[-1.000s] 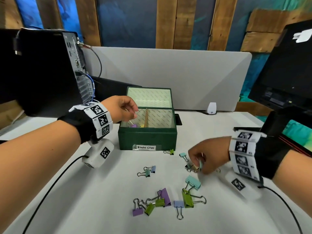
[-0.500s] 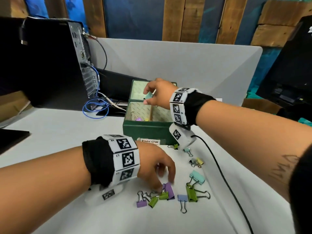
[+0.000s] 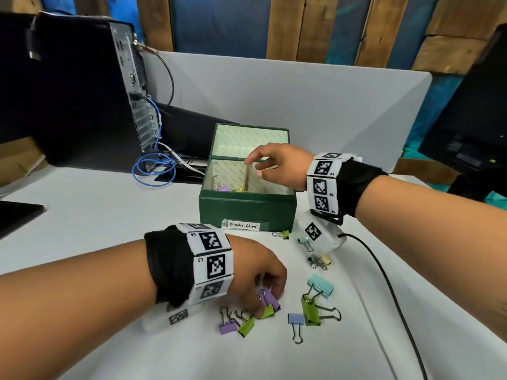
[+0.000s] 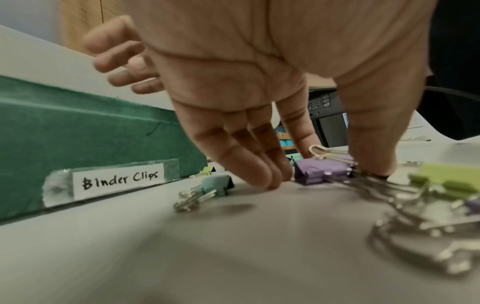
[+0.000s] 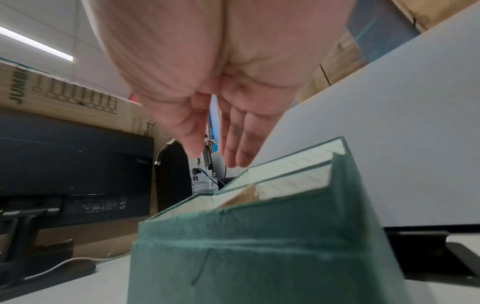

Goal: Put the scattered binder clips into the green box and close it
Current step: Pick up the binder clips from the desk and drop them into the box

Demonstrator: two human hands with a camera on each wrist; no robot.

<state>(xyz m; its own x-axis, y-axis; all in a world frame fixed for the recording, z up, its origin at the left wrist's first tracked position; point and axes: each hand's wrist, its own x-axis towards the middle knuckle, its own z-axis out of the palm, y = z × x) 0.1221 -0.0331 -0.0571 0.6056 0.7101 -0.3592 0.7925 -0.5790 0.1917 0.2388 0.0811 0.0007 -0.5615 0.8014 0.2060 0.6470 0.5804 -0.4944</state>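
The green box (image 3: pixel 247 209) labelled "Binder Clips" stands open, its lid (image 3: pixel 249 139) leaning back; a few clips (image 3: pixel 227 187) lie in its left compartment. My right hand (image 3: pixel 253 167) hovers over the box (image 5: pixel 259 257) with fingers straight, holding nothing (image 5: pixel 214 156). My left hand (image 3: pixel 267 303) is down at the front pile and pinches a purple binder clip (image 3: pixel 271 298) between fingers and thumb (image 4: pixel 322 172). Around it lie a green clip (image 3: pixel 247 326), a small purple clip (image 3: pixel 227 327), a blue clip (image 3: pixel 295 319), a large green clip (image 3: pixel 310 311) and a teal clip (image 3: pixel 321 285).
Small clips lie by the box front: green (image 3: pixel 285 233), teal (image 3: pixel 303 240), black and yellow (image 3: pixel 319 260). A computer tower (image 3: pixel 82 91) with a blue cable (image 3: pixel 153 171) stands back left, a grey divider (image 3: pixel 301 100) behind, a monitor (image 3: pixel 480 119) right. A black wrist cable (image 3: pixel 384 283) crosses the table.
My right hand rose from the scattered clips to the box with a teal clip and is now empty. My left hand left the box, came down on the pile and took the purple clip.
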